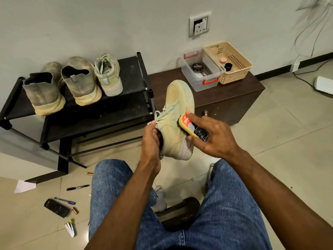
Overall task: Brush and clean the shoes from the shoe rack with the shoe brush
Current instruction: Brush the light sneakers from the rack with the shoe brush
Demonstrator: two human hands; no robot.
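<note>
Above your knees, your left hand gripping the shoe collar, right hand fingers curled around brush, pressing its side.

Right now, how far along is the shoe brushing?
Nothing looks finished. In hand: the left hand holds one pale sneaker by its opening while the right hand presses the shoe brush to its side. Left: its mate and two dusty grey shoes sit on the shoe rack.
</note>
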